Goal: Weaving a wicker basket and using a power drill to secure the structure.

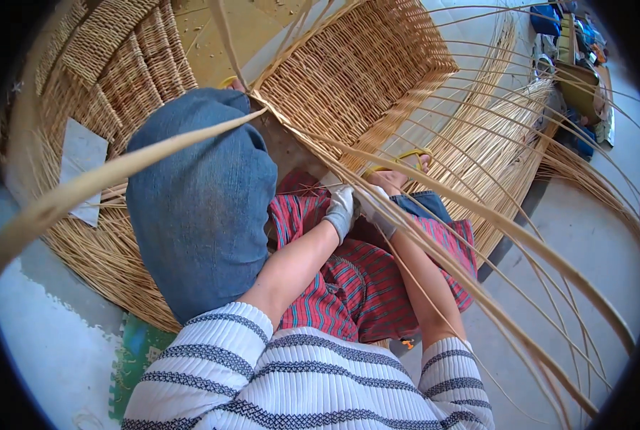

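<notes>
A large rectangular wicker basket [349,75] lies tilted in front of me, its woven inside showing. Long wicker rods [470,208] fan out from its edges, several sweeping past my right arm. Both of my hands wear pale work gloves and meet close together at the basket's near lower edge, above my lap. My left hand [341,210] has its fingers curled closed, but what lies in them is hidden. Beside it, my right hand [379,208] is partly covered by the rods crossing it, and its fingers do not show.
Stacked woven wicker pieces [123,68] stand at the far left, with a pale flat sheet [83,172] near them. Loose rods [112,269] lie by my denim-covered left knee. A long rod bundle [506,136] spreads at right. One thick rod [130,161] juts toward the left.
</notes>
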`<state>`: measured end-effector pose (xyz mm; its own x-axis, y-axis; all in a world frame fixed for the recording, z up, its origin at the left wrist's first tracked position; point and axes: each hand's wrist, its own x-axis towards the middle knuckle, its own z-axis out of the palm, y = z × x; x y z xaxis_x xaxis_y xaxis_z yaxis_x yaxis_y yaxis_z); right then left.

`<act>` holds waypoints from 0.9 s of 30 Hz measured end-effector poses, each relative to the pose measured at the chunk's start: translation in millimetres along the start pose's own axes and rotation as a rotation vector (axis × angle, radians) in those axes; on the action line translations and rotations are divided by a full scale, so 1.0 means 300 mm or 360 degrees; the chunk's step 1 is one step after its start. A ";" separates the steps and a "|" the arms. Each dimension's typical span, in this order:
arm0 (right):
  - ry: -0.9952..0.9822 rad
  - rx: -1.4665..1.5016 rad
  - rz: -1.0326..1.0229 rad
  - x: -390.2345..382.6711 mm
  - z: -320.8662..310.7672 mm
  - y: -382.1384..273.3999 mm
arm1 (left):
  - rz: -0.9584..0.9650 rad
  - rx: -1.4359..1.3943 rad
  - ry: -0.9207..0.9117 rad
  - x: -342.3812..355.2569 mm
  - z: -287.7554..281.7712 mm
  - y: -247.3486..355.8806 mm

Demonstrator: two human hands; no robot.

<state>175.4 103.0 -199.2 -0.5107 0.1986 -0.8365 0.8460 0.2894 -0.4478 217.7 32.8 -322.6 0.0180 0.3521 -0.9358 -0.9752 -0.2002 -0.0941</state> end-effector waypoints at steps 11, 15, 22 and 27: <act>0.0047 -0.0110 0.0221 0.058 0.039 0.066 | 0.0114 -0.0375 -0.0221 0.402 -0.087 -0.211; 0.0020 -0.0297 0.0386 0.081 0.035 0.007 | 0.0218 -0.0527 -0.0130 0.465 -0.084 -0.195; -0.0758 0.0850 0.0061 -0.008 -0.116 -0.029 | 0.1175 0.1409 0.0409 0.098 -0.127 0.040; 0.0406 0.0117 -0.0181 -0.086 -0.029 0.133 | 0.2192 0.2377 0.0062 -0.267 -0.087 0.223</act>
<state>221.0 117.5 -192.9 -0.6170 0.4007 -0.6774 0.7853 0.2566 -0.5635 156.7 -32.6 -262.7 -0.7607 0.6350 -0.1344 0.2737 0.5015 0.8207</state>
